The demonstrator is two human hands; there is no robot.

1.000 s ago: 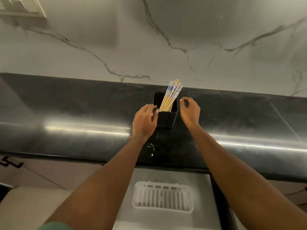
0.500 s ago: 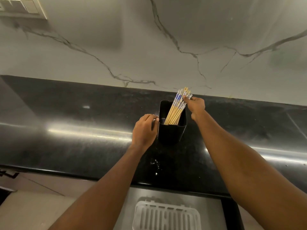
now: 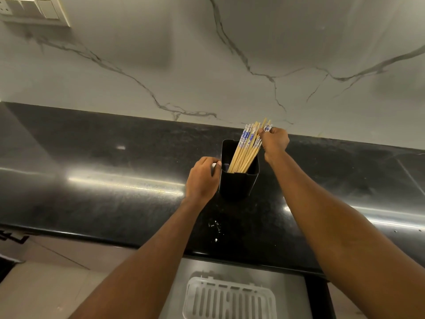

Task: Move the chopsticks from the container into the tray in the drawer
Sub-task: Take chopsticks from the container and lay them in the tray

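Chopsticks (image 3: 244, 151) are standing in the black container (image 3: 239, 184), leaning up and to the right, with the blue-and-white patterned tops fanned out above the rim and the plain wooden ends down inside; container sits upright on the dark glossy countertop (image 3: 115, 169), pretty near the marble-veined wall (image 3: 207, 65); left hand (image 3: 202, 180) is curled against the container's left side, thumb up by the rim, gripping it; right hand (image 3: 274, 141) is up at the top of the bundle, fingers bunched and pinching the patterned ends of a few sticks on the right side, can't tell exactly how many; the other sticks lean just beside those fingers; both forearms reach in from the bottom of the view; a few small white specks (image 3: 215, 225) sit on the counter in front of the container; below the counter's front edge the drawer (image 3: 292, 288) is pulled out, and a white slotted tray (image 3: 230, 300) lies in it, well apart from the container; switch plate (image 3: 34, 10) sits in the wall's top left corner.
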